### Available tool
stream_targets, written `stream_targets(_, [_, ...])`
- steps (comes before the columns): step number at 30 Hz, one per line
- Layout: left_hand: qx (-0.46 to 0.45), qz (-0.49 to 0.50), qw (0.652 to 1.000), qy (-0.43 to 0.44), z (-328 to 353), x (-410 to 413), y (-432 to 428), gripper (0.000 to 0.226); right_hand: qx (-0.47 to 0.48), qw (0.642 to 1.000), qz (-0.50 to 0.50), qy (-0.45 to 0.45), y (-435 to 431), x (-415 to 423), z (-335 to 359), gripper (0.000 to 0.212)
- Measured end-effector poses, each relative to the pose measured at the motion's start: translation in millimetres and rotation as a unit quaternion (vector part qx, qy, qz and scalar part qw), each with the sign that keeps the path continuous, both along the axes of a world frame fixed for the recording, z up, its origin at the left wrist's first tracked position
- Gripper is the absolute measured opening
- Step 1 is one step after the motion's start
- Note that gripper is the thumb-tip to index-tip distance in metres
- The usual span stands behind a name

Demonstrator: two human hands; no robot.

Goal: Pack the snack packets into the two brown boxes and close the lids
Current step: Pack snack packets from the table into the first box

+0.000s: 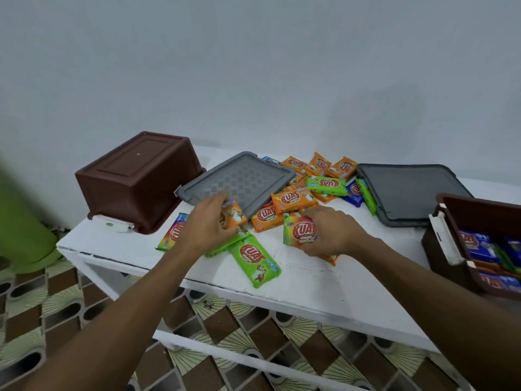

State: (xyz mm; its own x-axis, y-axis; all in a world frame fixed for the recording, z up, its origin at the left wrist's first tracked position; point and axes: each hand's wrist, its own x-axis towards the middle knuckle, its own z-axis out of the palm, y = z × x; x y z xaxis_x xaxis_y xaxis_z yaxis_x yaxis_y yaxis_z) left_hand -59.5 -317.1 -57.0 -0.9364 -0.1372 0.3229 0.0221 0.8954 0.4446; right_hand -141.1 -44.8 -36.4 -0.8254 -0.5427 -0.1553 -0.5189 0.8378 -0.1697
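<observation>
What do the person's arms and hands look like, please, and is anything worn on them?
The left hand and right hand are bare, without gloves. The left forearm and right forearm are uncovered to the frame edge; no sleeves, watch, bracelets or rings show.

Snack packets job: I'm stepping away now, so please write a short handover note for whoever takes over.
Hands: left hand grips an orange packet; right hand holds a green-and-orange packet.
Things: right box stands upright and open. Left box lies upside down. Grey lid and dark lid lie on the table.
Done: right box partly filled.
Left: turn the left box over, pack the loose packets, close both lids.
</observation>
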Motion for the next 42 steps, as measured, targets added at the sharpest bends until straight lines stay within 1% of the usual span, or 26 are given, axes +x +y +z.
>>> stream_targets(3, [0.029, -0.032, 0.999, -0.008, 12.5, -7.9, 24.9, 0.091, -0.011, 1.000, 0.001, 0.019, 22.5, -1.2, 20.5, 0.090])
stream_targets(5, [0.021, -0.057, 0.998, -0.014, 21.8, -14.8, 46.9, 0.084, -0.011, 0.999, 0.005, 0.042, 44.9, -1.3, 37.2, 0.091])
stream_targets(6, [0.006, -0.076, 0.997, -0.007, 26.8, -19.8, 60.2, 0.080, -0.008, 0.998, 0.003, 0.056, 59.4, -0.7, 45.5, 0.089])
stream_targets(8, [-0.022, -0.114, 0.993, 0.005, 38.2, -27.9, 87.7, 0.078, -0.005, 0.996, 0.000, 0.093, 87.1, 2.4, 59.8, 0.082])
stream_targets(11, [-0.006, -0.154, 0.988, 0.008, 57.4, -40.7, 133.7, 0.078, -0.034, 0.988, -0.020, 0.147, 133.0, 7.3, 76.1, 0.076])
stream_targets(13, [-0.007, -0.199, 0.980, 0.021, 72.5, -49.3, 171.3, 0.075, -0.057, 0.984, -0.040, 0.163, 171.5, 12.7, 85.0, 0.073])
stream_targets(16, [-0.049, -0.268, 0.961, 0.045, 93.3, -61.0, 224.5, 0.074, -0.058, 0.981, -0.079, 0.169, 227.2, 18.6, 95.9, 0.073])
stream_targets(18, [-0.076, -0.300, 0.950, 0.048, 105.5, -68.0, 265.8, 0.075, -0.064, 0.979, -0.113, 0.156, 270.6, 20.0, 99.4, 0.074])
stream_targets(20, [-0.096, -0.329, 0.938, 0.047, 113.0, -73.3, 307.1, 0.077, -0.062, 0.980, -0.134, 0.133, 313.5, 21.2, 96.6, 0.073])
stream_targets(22, [-0.098, -0.346, 0.932, 0.032, 113.9, -77.7, 345.0, 0.075, -0.038, 0.981, -0.144, 0.123, 352.5, 22.6, 88.4, 0.074])
stream_targets(25, [-0.117, -0.360, 0.925, -0.002, 104.6, -84.5, 392.9, 0.059, 0.003, 0.981, -0.158, 0.111, 395.8, 23.6, 72.6, 0.074])
stream_targets(27, [-0.139, -0.362, 0.922, -0.022, 95.5, -91.5, 417.4, 0.053, 0.028, 0.981, -0.153, 0.114, 412.6, 19.2, 63.8, 0.073])
stream_targets(29, [-0.169, -0.355, 0.918, -0.046, 84.5, -100.7, 437.0, 0.053, 0.030, 0.983, -0.136, 0.124, 422.2, 10.4, 59.6, 0.067])
stream_targets(31, [-0.205, -0.350, 0.911, -0.070, 71.3, -109.1, 448.3, 0.055, 0.029, 0.984, -0.112, 0.134, 423.8, -1.0, 55.4, 0.055])
stream_targets(34, [-0.278, -0.328, 0.897, -0.098, 53.1, -116.8, 457.5, 0.054, 0.083, 0.983, -0.080, 0.143, 422.3, -19.5, 44.8, 0.042])
stream_targets(35, [-0.303, -0.320, 0.893, -0.091, 49.2, -117.3, 456.8, 0.053, 0.102, 0.982, -0.073, 0.139, 420.5, -23.1, 40.5, 0.041])
stream_targets(37, [-0.335, -0.308, 0.888, -0.075, 44.9, -118.8, 457.8, 0.053, 0.104, 0.984, -0.075, 0.122, 420.7, -27.7, 35.1, 0.040])
stream_targets(39, [-0.338, -0.298, 0.889, -0.083, 43.5, -119.2, 459.0, 0.053, 0.091, 0.985, -0.074, 0.125, 421.9, -27.8, 31.7, 0.037])
stream_targets(42, [-0.345, -0.287, 0.888, -0.096, 43.1, -119.3, 460.2, 0.055, 0.087, 0.982, -0.070, 0.151, 422.2, -27.1, 28.2, 0.038])
